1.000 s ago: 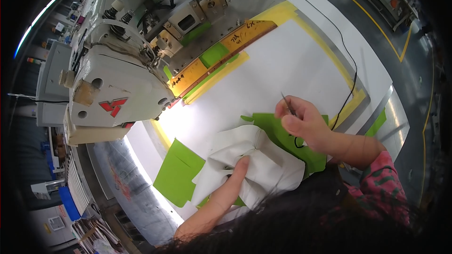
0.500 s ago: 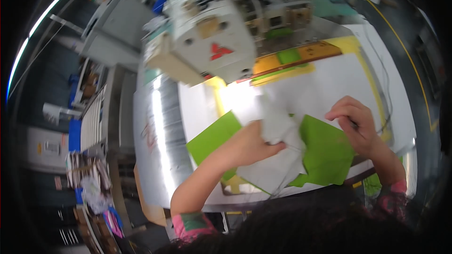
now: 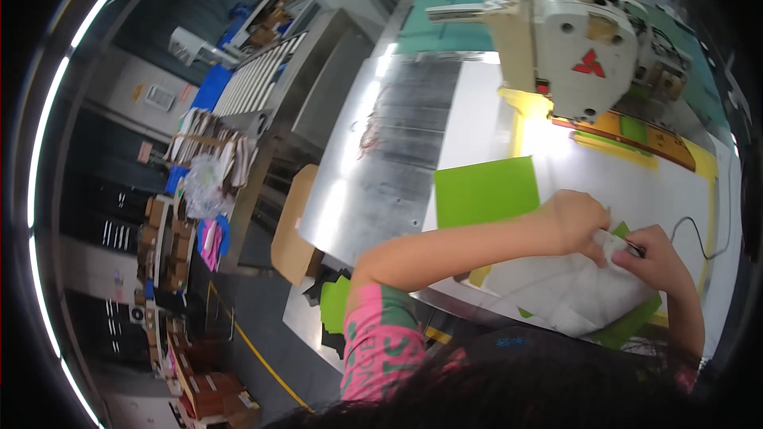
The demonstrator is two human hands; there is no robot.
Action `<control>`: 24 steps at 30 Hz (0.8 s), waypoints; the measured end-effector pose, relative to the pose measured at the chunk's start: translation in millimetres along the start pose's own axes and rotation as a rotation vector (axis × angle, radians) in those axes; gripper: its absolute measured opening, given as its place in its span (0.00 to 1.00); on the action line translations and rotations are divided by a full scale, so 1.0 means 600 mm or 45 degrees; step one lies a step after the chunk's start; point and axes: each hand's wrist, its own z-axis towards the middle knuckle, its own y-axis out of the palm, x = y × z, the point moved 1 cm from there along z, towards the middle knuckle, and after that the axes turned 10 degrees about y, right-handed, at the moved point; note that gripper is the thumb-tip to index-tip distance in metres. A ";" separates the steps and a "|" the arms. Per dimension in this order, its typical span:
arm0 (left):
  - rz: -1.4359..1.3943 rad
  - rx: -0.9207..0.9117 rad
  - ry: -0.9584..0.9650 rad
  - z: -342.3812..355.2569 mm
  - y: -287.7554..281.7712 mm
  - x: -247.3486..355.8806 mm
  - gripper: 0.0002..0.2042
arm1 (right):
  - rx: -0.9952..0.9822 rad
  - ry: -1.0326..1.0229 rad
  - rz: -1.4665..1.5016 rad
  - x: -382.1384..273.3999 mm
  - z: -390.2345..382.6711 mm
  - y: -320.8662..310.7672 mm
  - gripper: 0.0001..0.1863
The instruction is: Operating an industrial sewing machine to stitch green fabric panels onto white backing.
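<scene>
My left hand pinches a raised fold of the crumpled white fabric, its fingertips close to those of my right hand. In my right hand is a small dark metal tool, partly hidden by the fingers and held against the fold. Beyond my left forearm a bright green sheet lies flat on the white work surface, and more green material shows from under the fabric at the right.
A white sewing machine with a lit head stands beyond my hands, beside an orange bar and yellow tape. A steel plate extends left. A cardboard piece, roller conveyor and cluttered shelves stand farther left. A thin cable runs at right.
The view has swung left. My left hand has moved right to the fold, my right hand has come to meet it with the tool, and the fabric is gathered between them.
</scene>
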 end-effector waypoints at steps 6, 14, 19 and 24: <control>-0.222 -0.218 0.001 -0.038 0.030 -0.028 0.23 | -0.054 -0.107 -0.054 0.009 0.004 0.041 0.18; -0.390 -0.244 0.042 -0.035 0.026 -0.006 0.21 | -0.104 -0.044 0.036 0.005 -0.028 0.037 0.17; -0.386 -0.220 0.133 -0.042 0.031 -0.002 0.20 | -0.058 -0.155 0.090 0.014 -0.033 0.047 0.15; -0.596 -0.164 -0.088 -0.033 0.043 -0.005 0.16 | -0.051 -0.171 -0.029 0.013 -0.015 0.042 0.11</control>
